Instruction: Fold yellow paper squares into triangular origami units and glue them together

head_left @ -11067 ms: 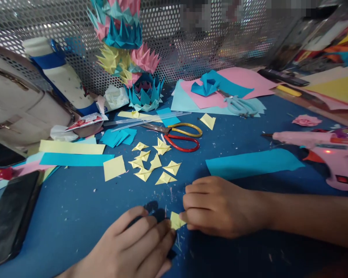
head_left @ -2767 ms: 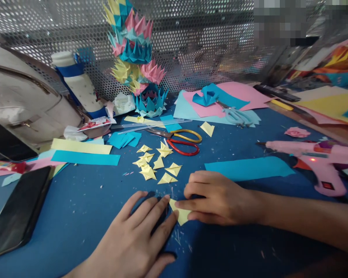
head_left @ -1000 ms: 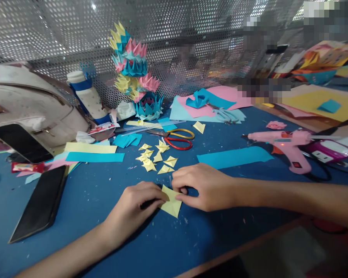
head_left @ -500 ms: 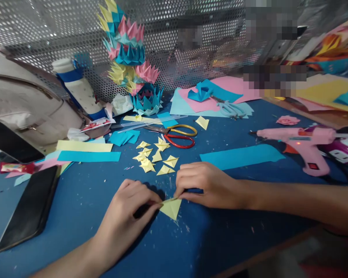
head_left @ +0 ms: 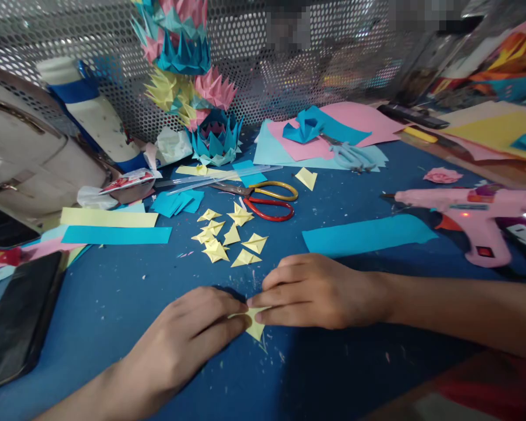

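Note:
A small piece of yellow paper [head_left: 256,330], folded to a triangle with its point toward me, lies on the blue table [head_left: 166,386]. My left hand [head_left: 188,333] presses its fingertips and thumb on the paper's left side. From the right, my right hand [head_left: 311,292] holds the top edge and right side with finger and thumb. The fingertips of both hands nearly meet and cover part of the fold. Just beyond them lie several folded yellow paper pieces [head_left: 231,235]. A blue paper strip [head_left: 368,235] rests behind my right hand.
Scissors [head_left: 269,200] with yellow and red handles lie farther back. At the right is a pink glue gun [head_left: 473,213] with a lit light. A black phone [head_left: 24,321] lies at the left. Behind stand folded-paper flowers [head_left: 217,137] and a bottle [head_left: 99,120], against perforated metal.
My fingers have moved from pinching the paper's upper corners to pressing flat on it, closer together. Less of the yellow paper shows. The view has shifted slightly.

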